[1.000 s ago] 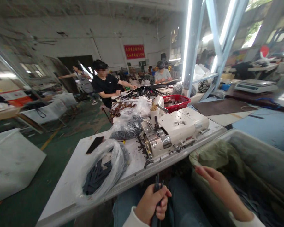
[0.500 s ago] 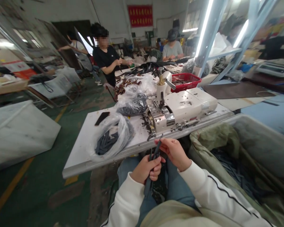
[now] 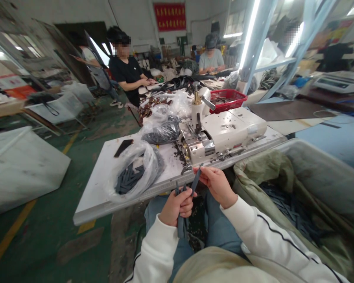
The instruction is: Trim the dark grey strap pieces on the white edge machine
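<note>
My left hand [image 3: 178, 206] is closed round several dark grey strips [image 3: 182, 228], whose ends stick out above and below the fist over my lap. My right hand [image 3: 216, 182] pinches the upper end of one dark strip [image 3: 196, 180], which slants up from the left hand's fingers. Both hands are just in front of the table's near edge, below a white machine [image 3: 233, 131] with a metal head. On the table to the left, an open clear plastic bag [image 3: 157, 165] holds more dark strips [image 3: 129, 179].
A dark flat piece [image 3: 123, 148] lies on the white table [image 3: 91, 188]. Behind are a filled plastic bag [image 3: 162, 131] and a red basket [image 3: 228, 100]. At right stands a cloth-lined bin [image 3: 247, 169] with strips. People work beyond; a white bin [image 3: 26, 169] is at left.
The hands have moved slightly apart, and one strip now stands out from the bunch between them. The whole view has shifted a little.
</note>
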The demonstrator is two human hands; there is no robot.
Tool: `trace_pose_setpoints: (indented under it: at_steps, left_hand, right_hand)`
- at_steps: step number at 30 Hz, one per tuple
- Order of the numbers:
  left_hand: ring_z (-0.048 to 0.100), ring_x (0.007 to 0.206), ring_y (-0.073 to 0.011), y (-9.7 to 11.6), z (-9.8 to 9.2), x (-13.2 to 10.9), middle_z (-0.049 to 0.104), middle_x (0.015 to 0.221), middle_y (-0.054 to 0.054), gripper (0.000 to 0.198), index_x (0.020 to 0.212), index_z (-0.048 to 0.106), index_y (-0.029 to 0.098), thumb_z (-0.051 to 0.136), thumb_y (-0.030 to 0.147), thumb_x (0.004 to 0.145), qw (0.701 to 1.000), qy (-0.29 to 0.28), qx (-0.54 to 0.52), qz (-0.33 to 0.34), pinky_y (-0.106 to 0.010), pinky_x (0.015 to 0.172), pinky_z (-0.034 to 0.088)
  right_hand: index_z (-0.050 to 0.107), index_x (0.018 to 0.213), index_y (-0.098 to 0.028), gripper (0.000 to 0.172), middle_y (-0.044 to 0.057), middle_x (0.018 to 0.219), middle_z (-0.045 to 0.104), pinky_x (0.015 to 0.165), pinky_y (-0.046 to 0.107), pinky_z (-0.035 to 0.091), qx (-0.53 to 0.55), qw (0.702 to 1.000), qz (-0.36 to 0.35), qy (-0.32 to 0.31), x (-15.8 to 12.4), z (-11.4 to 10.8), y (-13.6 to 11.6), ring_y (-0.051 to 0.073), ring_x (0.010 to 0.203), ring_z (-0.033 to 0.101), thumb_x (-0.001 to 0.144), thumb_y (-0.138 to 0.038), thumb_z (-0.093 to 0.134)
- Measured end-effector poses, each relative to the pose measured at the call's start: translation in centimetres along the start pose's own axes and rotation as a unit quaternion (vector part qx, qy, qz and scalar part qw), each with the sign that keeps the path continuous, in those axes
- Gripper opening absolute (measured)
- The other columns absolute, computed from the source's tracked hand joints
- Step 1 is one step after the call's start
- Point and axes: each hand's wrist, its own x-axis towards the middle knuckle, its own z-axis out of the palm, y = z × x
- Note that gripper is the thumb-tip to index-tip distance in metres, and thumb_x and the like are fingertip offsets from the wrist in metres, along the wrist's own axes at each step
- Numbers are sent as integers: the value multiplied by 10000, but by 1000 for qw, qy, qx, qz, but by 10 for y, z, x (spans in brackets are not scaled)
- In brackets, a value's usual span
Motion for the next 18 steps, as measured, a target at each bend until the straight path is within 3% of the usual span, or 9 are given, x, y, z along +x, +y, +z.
trace_pose_setpoints:
  at_steps: [5, 7, 12, 18]
  left_hand:
    - [125, 337, 0, -5, -4, -1, 228, 432, 127, 260, 727, 590, 129, 708, 359, 749, 1000, 2, -9, 11, -125, 316, 139]
    - [125, 335, 0, -5, -4, -1, 226, 432, 128, 267, 727, 582, 134, 710, 367, 748, 1000, -2, -10, 7, -127, 316, 138]
    - [166, 339, -3, -7, -2, 1, 275, 443, 121, 291, 794, 593, 136, 709, 398, 748, 1000, 8, 23, -5, -134, 332, 162]
    - [173, 332, -9, -7, -1, 1, 284, 435, 124, 320, 908, 643, 109, 727, 349, 714, 998, 32, 46, 5, -148, 334, 137]
  right_hand:
    - [687, 1073, -206, 312, 58, 1026, 719, 802, 241, 523, 76, 986, 63, -133, -5, -2, 2, 140, 890, 673, 790, -335, 713]
    - [684, 1056, -205, 311, 43, 959, 726, 799, 232, 523, 95, 980, 72, -160, -6, -2, 4, 125, 863, 672, 775, -329, 734]
    - [699, 758, -153, 230, 20, 724, 714, 679, 215, 544, 28, 996, 49, -68, -4, 1, 6, 110, 673, 668, 672, -334, 812]
    - [727, 786, -137, 270, 58, 726, 730, 680, 255, 571, -33, 998, 46, -11, -3, -2, 1, 154, 678, 691, 664, -365, 804]
